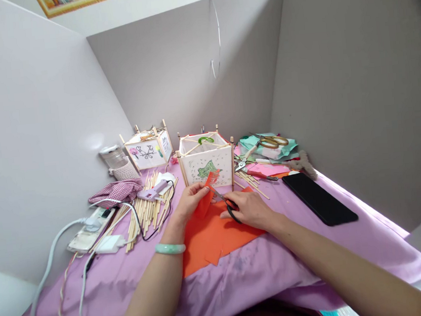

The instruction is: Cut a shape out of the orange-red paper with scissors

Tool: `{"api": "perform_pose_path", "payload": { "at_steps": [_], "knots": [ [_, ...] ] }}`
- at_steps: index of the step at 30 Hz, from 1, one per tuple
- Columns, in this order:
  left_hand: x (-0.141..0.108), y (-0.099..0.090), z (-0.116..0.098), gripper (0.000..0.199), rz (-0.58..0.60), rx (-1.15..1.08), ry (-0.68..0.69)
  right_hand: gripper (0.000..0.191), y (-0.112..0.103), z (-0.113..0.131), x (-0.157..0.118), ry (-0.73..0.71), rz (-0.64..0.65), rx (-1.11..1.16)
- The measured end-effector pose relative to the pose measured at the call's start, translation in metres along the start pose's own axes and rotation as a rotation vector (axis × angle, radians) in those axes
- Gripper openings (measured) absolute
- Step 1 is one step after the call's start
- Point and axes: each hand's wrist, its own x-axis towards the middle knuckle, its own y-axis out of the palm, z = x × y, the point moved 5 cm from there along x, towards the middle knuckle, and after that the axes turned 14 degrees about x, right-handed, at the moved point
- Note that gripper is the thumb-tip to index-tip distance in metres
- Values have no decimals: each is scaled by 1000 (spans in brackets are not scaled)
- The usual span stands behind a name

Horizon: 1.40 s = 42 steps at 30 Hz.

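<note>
Between the fingers of my left hand (194,199) is a piece of orange paper (204,205), held up off the table, its upper edge cut into a fringe. My right hand (250,208) grips a pair of scissors (231,207) by dark handles. The blades point up and left, against the fringed paper near my left fingertips. Under both hands lies a larger orange sheet (197,248), with small cut scraps at its front edge. Just behind my hands stands a stick-framed lantern (192,167) with white panels, a green drawing on the front and a green cord on top.
Wooden sticks (151,213), a glue gun (154,190), a power strip (91,229) and cables lie at left. Behind them stand a second lantern (147,156) and a jar (116,159). Right are pliers (260,171), gold-handled scissors (270,141) and a black phone (318,197). Grey partitions surround the table.
</note>
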Motion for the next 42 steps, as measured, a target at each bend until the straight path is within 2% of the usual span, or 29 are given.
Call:
{"api": "perform_pose_path", "payload": {
  "at_steps": [11,30,37,42],
  "knots": [
    [0,1,0,26,12,9,-7,41,2,-1,1,22,35,33],
    [0,-1,3,29,3,-17,-50,36,3,-5,1,6,12,31],
    [-1,3,2,25,58,87,-34,39,1,-1,1,21,-7,-16],
    [0,3,-1,24,54,141,-3,40,0,2,1,21,6,-5]
  ]
}}
